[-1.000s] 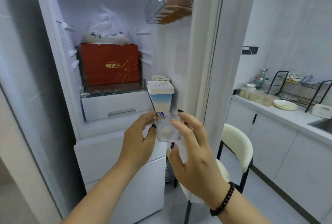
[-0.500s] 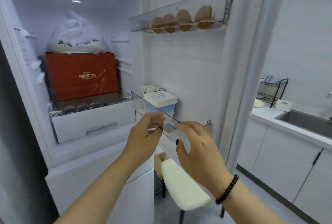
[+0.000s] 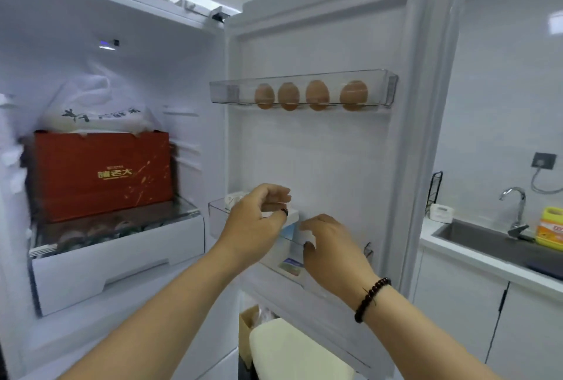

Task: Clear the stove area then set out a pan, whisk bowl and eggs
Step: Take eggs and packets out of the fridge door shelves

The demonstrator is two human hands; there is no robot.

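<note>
Several brown eggs (image 3: 316, 95) stand in a row in a clear shelf (image 3: 391, 87) high on the open fridge door. Lower on the door is a clear bin (image 3: 217, 212) that holds a white-lidded carton (image 3: 293, 223). My left hand (image 3: 256, 224) hovers over that bin with its fingers loosely curled and nothing visible in it. My right hand (image 3: 329, 248), with a dark bead bracelet at the wrist, reaches to the bin's front edge with fingers apart. No pan or bowl is in view.
Inside the fridge a red box (image 3: 100, 172) sits under a white bag (image 3: 97, 105), above a white drawer (image 3: 115, 261). A cream chair (image 3: 292, 349) and a cardboard box (image 3: 245, 328) stand below the door. At right are a sink (image 3: 487, 242), a faucet (image 3: 518, 206) and a yellow bottle (image 3: 550, 227).
A small clear container that both hands held a second ago is no longer in them. The view has tilted up and right, so the whole egg shelf shows.
</note>
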